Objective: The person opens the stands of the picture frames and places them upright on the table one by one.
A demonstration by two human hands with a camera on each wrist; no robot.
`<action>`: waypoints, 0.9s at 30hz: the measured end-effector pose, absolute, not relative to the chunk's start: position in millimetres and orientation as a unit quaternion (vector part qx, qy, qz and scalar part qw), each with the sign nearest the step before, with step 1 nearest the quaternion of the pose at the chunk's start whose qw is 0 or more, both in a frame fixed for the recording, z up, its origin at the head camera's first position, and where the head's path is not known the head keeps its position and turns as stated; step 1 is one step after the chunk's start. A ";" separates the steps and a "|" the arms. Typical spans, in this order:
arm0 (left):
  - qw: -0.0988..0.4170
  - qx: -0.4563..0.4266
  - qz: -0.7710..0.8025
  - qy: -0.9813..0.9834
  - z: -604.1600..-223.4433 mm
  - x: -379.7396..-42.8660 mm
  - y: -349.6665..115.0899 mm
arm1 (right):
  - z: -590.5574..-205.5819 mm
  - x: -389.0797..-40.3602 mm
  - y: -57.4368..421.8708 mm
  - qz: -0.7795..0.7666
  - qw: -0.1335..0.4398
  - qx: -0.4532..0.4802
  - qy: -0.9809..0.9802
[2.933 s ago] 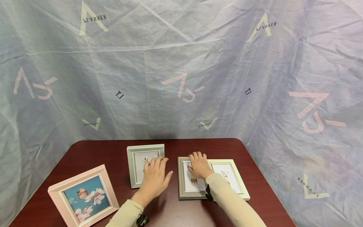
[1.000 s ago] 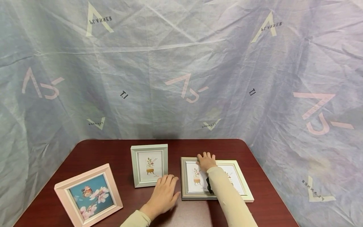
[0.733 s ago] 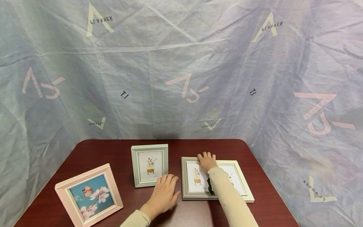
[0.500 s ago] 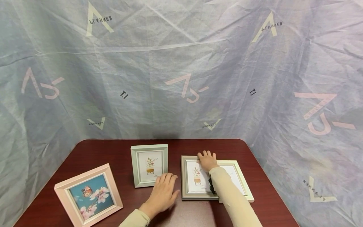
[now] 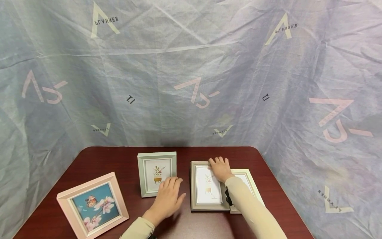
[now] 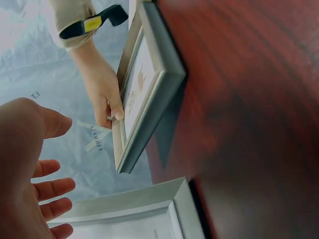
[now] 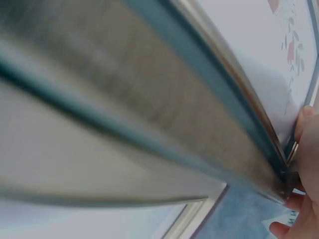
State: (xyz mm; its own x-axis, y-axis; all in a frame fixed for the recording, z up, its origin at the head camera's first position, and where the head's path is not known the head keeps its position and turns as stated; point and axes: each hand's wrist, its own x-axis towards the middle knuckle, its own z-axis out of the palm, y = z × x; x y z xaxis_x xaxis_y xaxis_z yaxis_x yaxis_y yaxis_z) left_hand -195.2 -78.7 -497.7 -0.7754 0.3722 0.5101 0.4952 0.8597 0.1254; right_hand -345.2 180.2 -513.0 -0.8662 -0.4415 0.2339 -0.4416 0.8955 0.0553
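My right hand (image 5: 221,168) pinches the far right corner of a grey-beige picture frame (image 5: 194,186), thumb over its front. In the left wrist view this picture frame (image 6: 144,94) is tilted, its far edge lifted off the table. Partly beneath its right side and my sleeve lies a cream picture frame (image 5: 253,187), face up. My left hand (image 5: 167,197) holds nothing; its fingers are relaxed in front of a pale green picture frame (image 5: 143,176) that stands upright. Whether they touch it, I cannot tell. At the left a pink picture frame (image 5: 119,199) stands, with a butterfly and blossom picture.
A dark red table (image 5: 194,229) carries all the frames. Its far edge meets a grey printed cloth (image 5: 191,66) that hangs behind and at both sides. A black band (image 6: 94,22) sits on the right wrist.
My right hand has taken the grey-beige frame's far right corner and raised that edge slightly. My left hand drew back from the green frame, then moved slightly forward. The green and pink frames stay put.
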 end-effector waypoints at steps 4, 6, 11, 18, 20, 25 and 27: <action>0.246 -0.227 -0.136 -0.932 -491.9 -196.1 -81.8 | -509.8 -343.1 183.1 -0.006 0.131 0.232 -0.964; 0.255 -0.227 -0.137 -0.930 -489.4 -196.6 -83.1 | -507.8 -342.2 184.4 -0.006 0.136 0.235 -0.962; 0.279 -0.229 -0.140 -0.922 -483.4 -197.4 -86.1 | -503.0 -338.9 187.7 -0.001 0.162 0.246 -0.956; 0.278 -0.223 -0.141 -0.924 -475.4 -199.9 -90.3 | -498.2 -332.1 191.4 0.049 0.204 0.271 -0.939; 0.281 -0.221 -0.140 -0.923 -473.0 -201.4 -91.9 | -497.6 -330.6 192.1 0.061 0.213 0.277 -0.935; 0.305 -0.219 -0.142 -0.916 -464.8 -206.0 -98.6 | -493.6 -325.3 193.6 0.081 0.220 0.285 -0.930; 0.311 -0.217 -0.143 -0.914 -460.2 -207.6 -102.2 | -491.6 -323.3 194.0 0.086 0.222 0.286 -0.928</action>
State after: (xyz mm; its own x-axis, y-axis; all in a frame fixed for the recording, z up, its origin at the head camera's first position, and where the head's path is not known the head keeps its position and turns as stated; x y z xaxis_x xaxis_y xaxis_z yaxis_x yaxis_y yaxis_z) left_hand -207.6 -102.2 -460.2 -0.7128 0.3073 0.6305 0.4854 0.8650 0.1271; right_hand -323.3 194.0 -491.6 -0.7374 -0.4928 0.4620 -0.5692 0.8216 -0.0321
